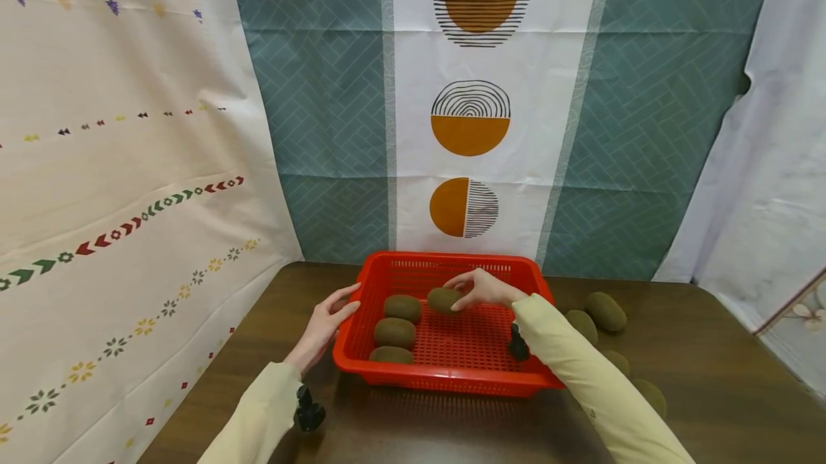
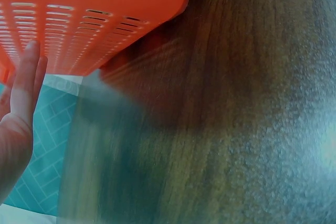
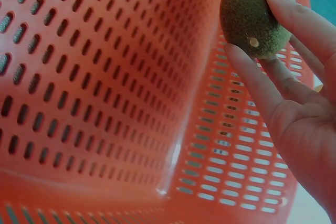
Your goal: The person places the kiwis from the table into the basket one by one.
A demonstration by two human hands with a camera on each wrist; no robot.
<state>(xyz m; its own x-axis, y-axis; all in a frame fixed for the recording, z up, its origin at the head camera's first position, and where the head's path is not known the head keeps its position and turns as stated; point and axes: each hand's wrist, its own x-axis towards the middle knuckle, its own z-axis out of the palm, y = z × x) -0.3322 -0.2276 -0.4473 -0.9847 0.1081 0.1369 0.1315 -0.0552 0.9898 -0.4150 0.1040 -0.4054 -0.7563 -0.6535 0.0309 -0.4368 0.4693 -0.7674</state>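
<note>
Pinching the held kiwifruit point(image 1: 443, 300) by one end, the right hand point(image 1: 479, 287) has thumb and fingers spread only as wide as the fruit, with fingertips on its opposite sides. The right wrist view shows the fuzzy skin and a pale spot on the end nearest the palm. It is inside the red basket point(image 1: 452, 372), toward the back and left of the middle; whether it touches the basket floor I cannot tell.

Near it, along the left side, lies a row of three kiwifruit point(image 1: 395, 333), set lengthwise across the basket. To match them, the held one would best be kept level, lowered until the floor bears its weight, and only then released — fingers parting just enough to clear the skin, so it does not roll. A light pinch should do, since ripe fruit could bruise.

At the left rim, the left hand point(image 1: 323, 324) has its fingers fairly straight and holds nothing; a gentle touch there would help steady the basket. Beyond the right side, loose kiwifruit point(image 1: 606, 311) lie on the wooden table point(image 1: 232, 392), partly hidden by the right sleeve point(image 1: 581, 363) — a forearm best kept clear of the rim.
</note>
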